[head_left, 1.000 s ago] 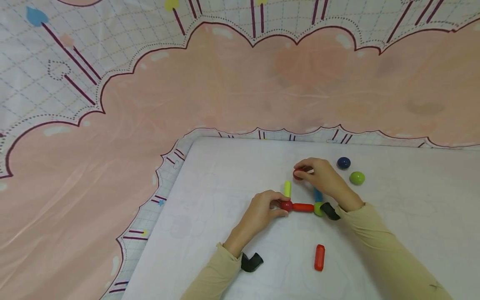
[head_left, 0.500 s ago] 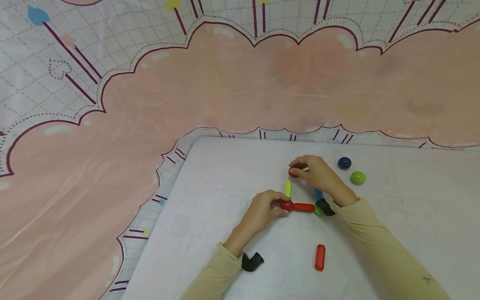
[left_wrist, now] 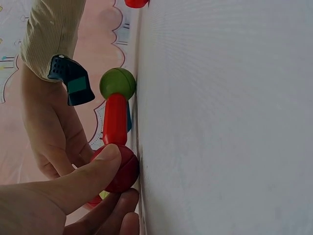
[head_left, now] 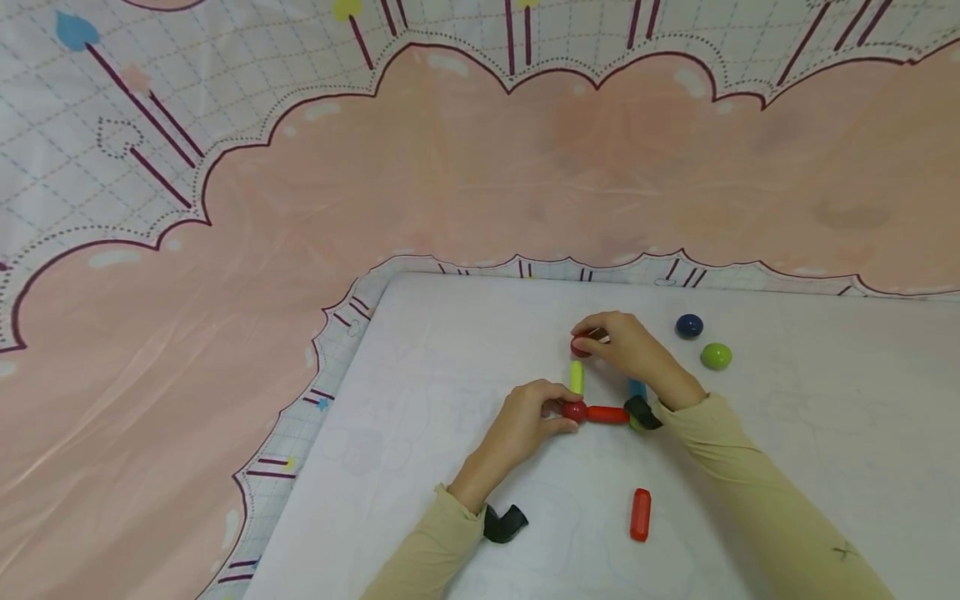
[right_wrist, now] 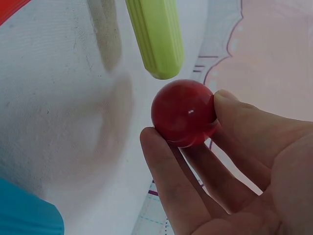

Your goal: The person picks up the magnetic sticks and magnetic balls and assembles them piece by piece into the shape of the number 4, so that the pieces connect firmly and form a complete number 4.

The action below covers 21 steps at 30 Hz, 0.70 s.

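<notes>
My left hand (head_left: 525, 414) pinches a dark red ball (head_left: 575, 412) between thumb and fingers. A red rod (left_wrist: 115, 119) links that ball to a green ball (left_wrist: 117, 84). From the held ball a yellow-green rod (head_left: 577, 377) points to the far side. A blue rod (head_left: 637, 388) stands out from the green ball the same way, partly behind the right forearm. My right hand (head_left: 626, 346) grips a second red ball (right_wrist: 183, 112) with thumb and fingertips. In the right wrist view this ball sits just off the yellow-green rod's free end, with a narrow gap.
On the white tabletop (head_left: 435, 350), a dark blue ball (head_left: 689, 326) and a loose green ball (head_left: 717, 357) lie right of the right hand. A loose red rod (head_left: 640, 515) lies nearer the person. Black wrist mounts (head_left: 506, 524) project from both sleeves.
My right hand has moved left with its red ball, from near the blue rod to the far end of the yellow-green rod. The left hand has kept its hold and place.
</notes>
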Each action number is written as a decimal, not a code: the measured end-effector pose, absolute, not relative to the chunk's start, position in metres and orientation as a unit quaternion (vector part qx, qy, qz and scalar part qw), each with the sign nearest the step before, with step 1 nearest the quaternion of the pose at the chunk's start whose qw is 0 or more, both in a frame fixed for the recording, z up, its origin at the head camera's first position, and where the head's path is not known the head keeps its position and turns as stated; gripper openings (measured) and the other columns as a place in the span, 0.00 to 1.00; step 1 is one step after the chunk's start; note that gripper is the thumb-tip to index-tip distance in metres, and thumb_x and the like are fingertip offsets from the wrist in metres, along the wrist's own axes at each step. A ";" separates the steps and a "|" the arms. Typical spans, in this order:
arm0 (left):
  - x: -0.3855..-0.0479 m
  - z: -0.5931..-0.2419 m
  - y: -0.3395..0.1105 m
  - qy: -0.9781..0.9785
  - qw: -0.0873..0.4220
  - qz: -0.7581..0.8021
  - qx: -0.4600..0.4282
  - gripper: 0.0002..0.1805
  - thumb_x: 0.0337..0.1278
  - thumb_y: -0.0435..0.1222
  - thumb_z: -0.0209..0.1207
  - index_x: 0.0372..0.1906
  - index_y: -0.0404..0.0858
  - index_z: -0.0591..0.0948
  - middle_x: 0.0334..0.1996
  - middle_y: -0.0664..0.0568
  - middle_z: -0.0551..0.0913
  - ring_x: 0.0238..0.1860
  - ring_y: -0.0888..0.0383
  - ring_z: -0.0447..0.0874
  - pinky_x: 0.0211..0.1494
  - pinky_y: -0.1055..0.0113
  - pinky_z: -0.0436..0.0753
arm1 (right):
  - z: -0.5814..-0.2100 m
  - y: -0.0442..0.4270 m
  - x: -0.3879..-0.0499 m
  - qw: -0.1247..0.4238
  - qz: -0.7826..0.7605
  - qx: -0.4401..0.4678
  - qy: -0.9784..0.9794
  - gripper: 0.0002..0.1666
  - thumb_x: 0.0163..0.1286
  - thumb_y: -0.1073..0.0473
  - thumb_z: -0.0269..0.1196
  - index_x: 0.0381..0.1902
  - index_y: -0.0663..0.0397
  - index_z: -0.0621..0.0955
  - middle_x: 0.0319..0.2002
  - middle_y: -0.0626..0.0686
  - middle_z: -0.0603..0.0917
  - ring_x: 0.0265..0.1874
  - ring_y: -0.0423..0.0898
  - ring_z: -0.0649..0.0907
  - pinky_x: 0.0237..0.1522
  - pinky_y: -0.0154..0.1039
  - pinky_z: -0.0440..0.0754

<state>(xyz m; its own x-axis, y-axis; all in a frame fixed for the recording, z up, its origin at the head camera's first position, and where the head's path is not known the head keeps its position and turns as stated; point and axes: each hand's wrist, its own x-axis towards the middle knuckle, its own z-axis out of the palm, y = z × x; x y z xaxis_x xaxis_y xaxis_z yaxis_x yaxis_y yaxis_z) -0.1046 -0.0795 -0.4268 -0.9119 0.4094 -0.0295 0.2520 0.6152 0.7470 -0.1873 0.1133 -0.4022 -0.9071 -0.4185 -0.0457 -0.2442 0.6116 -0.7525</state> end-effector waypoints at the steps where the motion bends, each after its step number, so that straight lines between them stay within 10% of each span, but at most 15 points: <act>1: -0.105 -0.427 -0.079 0.893 0.099 0.398 0.185 0.19 0.48 0.35 0.73 0.50 0.43 0.87 0.43 0.54 0.87 0.40 0.63 0.83 0.43 0.74 0.78 | -0.402 0.113 -0.187 0.110 -0.400 -0.187 0.890 0.13 0.71 0.63 0.63 0.49 0.65 0.84 0.45 0.60 0.87 0.48 0.57 0.85 0.53 0.54 0.81; 21: -0.104 -0.426 -0.079 0.893 0.100 0.399 0.185 0.19 0.49 0.35 0.73 0.50 0.43 0.87 0.44 0.54 0.87 0.41 0.62 0.83 0.44 0.73 0.78 | -0.407 0.110 -0.186 0.123 -0.390 -0.192 0.892 0.14 0.72 0.62 0.62 0.51 0.66 0.84 0.45 0.60 0.87 0.46 0.55 0.85 0.51 0.50 0.83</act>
<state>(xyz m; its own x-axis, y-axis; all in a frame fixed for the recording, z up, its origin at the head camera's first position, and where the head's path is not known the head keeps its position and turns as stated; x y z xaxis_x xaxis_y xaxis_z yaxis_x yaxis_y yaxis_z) -0.1042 -0.0792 -0.4256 -0.9115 0.4103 -0.0300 0.2514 0.6133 0.7487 -0.1856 0.1101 -0.4070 -0.8960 -0.4387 -0.0693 -0.2467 0.6212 -0.7438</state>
